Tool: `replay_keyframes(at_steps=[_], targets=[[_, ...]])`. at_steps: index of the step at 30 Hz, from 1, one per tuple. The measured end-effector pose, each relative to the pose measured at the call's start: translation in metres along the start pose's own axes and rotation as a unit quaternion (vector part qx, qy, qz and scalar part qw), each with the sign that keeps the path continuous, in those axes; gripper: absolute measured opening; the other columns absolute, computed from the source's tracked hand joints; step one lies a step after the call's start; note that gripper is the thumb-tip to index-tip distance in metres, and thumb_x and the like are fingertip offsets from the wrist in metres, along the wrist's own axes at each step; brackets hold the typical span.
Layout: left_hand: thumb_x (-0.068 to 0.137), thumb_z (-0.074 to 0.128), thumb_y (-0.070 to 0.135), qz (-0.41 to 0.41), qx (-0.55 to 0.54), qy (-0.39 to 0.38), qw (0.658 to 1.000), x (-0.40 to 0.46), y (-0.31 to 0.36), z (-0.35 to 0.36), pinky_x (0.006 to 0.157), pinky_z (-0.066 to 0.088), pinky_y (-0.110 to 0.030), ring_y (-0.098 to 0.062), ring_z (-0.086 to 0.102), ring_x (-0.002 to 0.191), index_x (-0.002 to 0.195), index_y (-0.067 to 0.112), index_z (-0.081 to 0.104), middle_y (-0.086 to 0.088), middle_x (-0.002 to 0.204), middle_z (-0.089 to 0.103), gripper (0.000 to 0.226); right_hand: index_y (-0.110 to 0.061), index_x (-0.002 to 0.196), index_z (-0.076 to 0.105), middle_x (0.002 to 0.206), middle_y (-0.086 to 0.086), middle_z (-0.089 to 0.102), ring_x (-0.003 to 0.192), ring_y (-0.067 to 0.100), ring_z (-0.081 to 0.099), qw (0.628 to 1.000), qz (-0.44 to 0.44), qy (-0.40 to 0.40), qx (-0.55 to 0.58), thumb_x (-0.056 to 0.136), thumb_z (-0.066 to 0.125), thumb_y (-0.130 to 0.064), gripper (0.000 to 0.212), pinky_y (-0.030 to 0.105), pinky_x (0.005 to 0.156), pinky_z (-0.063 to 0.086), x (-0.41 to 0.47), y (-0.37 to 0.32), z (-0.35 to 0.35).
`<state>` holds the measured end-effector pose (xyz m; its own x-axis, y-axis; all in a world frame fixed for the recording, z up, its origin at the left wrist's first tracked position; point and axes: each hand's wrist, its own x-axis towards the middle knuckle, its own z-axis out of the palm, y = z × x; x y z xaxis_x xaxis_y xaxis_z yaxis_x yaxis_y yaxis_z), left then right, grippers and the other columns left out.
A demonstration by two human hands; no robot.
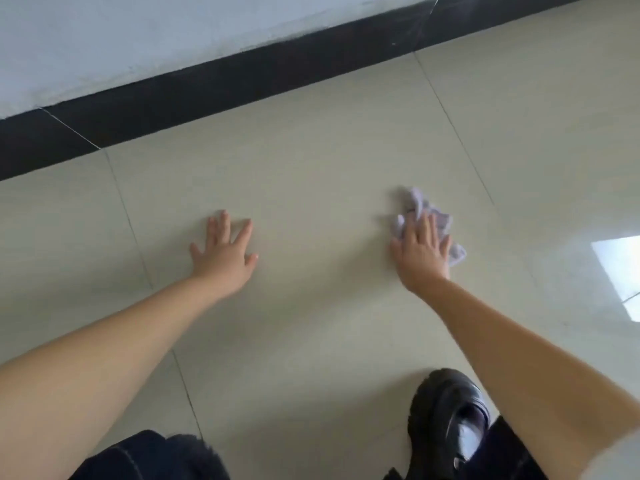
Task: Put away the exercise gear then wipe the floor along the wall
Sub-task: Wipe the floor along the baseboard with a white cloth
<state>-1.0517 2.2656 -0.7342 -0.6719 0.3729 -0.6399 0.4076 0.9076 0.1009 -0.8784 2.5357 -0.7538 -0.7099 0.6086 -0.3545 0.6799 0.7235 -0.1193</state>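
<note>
A crumpled pale lilac cloth [420, 206] lies on the cream tiled floor [311, 188], a short way out from the wall. My right hand [423, 255] lies flat on top of the cloth, fingers together, pressing it to the tile; part of the cloth is hidden under the palm. My left hand [224, 252] rests flat on the bare tile to the left, fingers spread, holding nothing. No exercise gear is in view.
A black skirting board [242, 77] runs along the foot of the white wall [104, 36] at the top. My black chunky shoe [446, 420] and dark trouser knee [152, 459] are at the bottom. A bright window reflection [620, 271] shines on the right tiles.
</note>
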Motion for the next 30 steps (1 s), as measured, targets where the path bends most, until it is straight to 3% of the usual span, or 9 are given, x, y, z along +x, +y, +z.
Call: replay_keyframes(at_steps=[3, 6, 11, 16, 18, 21, 23, 27, 30], targets=[[0.098, 0.037, 0.043, -0.005, -0.022, -0.013, 1.0, 0.002, 0.003, -0.002, 0.11, 0.013, -0.063, -0.029, -0.015, 0.145, 0.151, 0.031, 0.004, -0.007, 0.157, -0.02, 0.063, -0.021, 0.153, 0.007, 0.16, 0.012, -0.003, 0.147, 0.028, -0.003, 0.969, 0.214, -0.051, 0.112, 0.101, 0.026, -0.039, 0.058, 0.056, 0.116, 0.003, 0.024, 0.063, -0.04], [0.098, 0.035, 0.046, -0.009, -0.018, 0.003, 1.0, 0.002, 0.003, 0.002, 0.11, 0.013, -0.064, -0.029, -0.016, 0.145, 0.151, 0.031, 0.003, -0.008, 0.157, -0.019, 0.063, -0.024, 0.153, 0.012, 0.159, 0.017, 0.004, 0.147, 0.032, 0.002, 0.964, 0.248, -0.027, 0.089, 0.099, 0.027, -0.039, 0.057, 0.059, 0.115, 0.005, 0.012, 0.037, -0.015], [0.099, 0.031, 0.038, -0.01, 0.021, 0.061, 0.998, 0.001, 0.005, 0.02, 0.11, 0.012, -0.064, -0.032, -0.012, 0.146, 0.151, 0.03, 0.002, -0.012, 0.158, -0.015, 0.06, -0.017, 0.137, 0.045, 0.141, 0.02, 0.048, 0.134, 0.034, 0.038, 0.992, -0.123, 0.021, 0.013, 0.082, 0.041, -0.029, 0.057, 0.069, 0.096, 0.033, -0.091, -0.104, 0.065], [0.1, 0.034, 0.032, -0.005, -0.016, 0.104, 0.994, 0.001, 0.004, 0.029, 0.109, 0.006, -0.065, -0.03, -0.01, 0.146, 0.151, 0.032, 0.009, -0.01, 0.159, -0.009, 0.057, -0.03, 0.143, 0.039, 0.152, -0.002, 0.035, 0.141, 0.018, 0.031, 0.887, -0.457, -0.034, -0.062, 0.095, 0.039, -0.034, 0.049, 0.05, 0.113, 0.018, -0.083, -0.096, 0.064], [0.099, 0.033, 0.032, -0.005, -0.02, 0.108, 0.994, 0.001, 0.004, 0.032, 0.109, 0.005, -0.066, -0.03, -0.01, 0.146, 0.151, 0.032, 0.009, -0.01, 0.159, -0.009, 0.057, -0.033, 0.146, 0.031, 0.154, -0.005, 0.029, 0.142, 0.018, 0.026, 0.917, -0.393, -0.012, -0.058, 0.098, 0.036, -0.031, 0.048, 0.052, 0.109, 0.023, -0.035, -0.049, 0.045], [0.1, 0.028, 0.035, -0.005, -0.012, 0.092, 0.996, 0.001, 0.003, 0.031, 0.109, 0.004, -0.066, -0.031, -0.014, 0.146, 0.151, 0.032, 0.002, -0.01, 0.158, -0.014, 0.057, -0.038, 0.149, 0.007, 0.16, 0.001, 0.004, 0.147, 0.027, 0.007, 0.998, -0.043, 0.032, -0.011, 0.099, 0.019, -0.035, 0.051, 0.057, 0.111, 0.019, 0.026, 0.032, 0.0], [0.1, 0.026, 0.037, -0.005, -0.01, 0.08, 0.997, 0.001, 0.004, 0.029, 0.109, 0.003, -0.066, -0.031, -0.017, 0.145, 0.15, 0.033, -0.001, -0.009, 0.158, -0.018, 0.057, -0.036, 0.151, 0.002, 0.161, 0.006, -0.004, 0.147, 0.028, 0.0, 0.988, 0.149, -0.033, 0.034, 0.096, 0.014, -0.048, 0.057, 0.054, 0.116, 0.008, 0.041, 0.085, -0.032], [0.1, 0.024, 0.039, -0.003, 0.003, 0.073, 0.997, 0.001, 0.005, 0.028, 0.109, 0.005, -0.065, -0.031, -0.017, 0.145, 0.15, 0.035, -0.004, -0.009, 0.158, -0.019, 0.057, -0.022, 0.153, 0.004, 0.16, 0.014, -0.002, 0.147, 0.031, 0.0, 0.976, 0.196, -0.07, 0.065, 0.102, 0.024, -0.039, 0.058, 0.053, 0.117, 0.005, 0.047, 0.079, -0.046], [0.1, 0.027, 0.038, 0.005, -0.006, 0.086, 0.996, 0.0, 0.003, 0.03, 0.109, 0.004, -0.065, -0.031, -0.016, 0.145, 0.15, 0.034, -0.001, -0.01, 0.158, -0.017, 0.057, -0.019, 0.152, 0.018, 0.157, 0.019, 0.014, 0.144, 0.035, 0.018, 0.995, 0.088, -0.026, 0.029, 0.097, 0.027, -0.029, 0.056, 0.05, 0.112, 0.02, 0.031, -0.012, -0.013]])
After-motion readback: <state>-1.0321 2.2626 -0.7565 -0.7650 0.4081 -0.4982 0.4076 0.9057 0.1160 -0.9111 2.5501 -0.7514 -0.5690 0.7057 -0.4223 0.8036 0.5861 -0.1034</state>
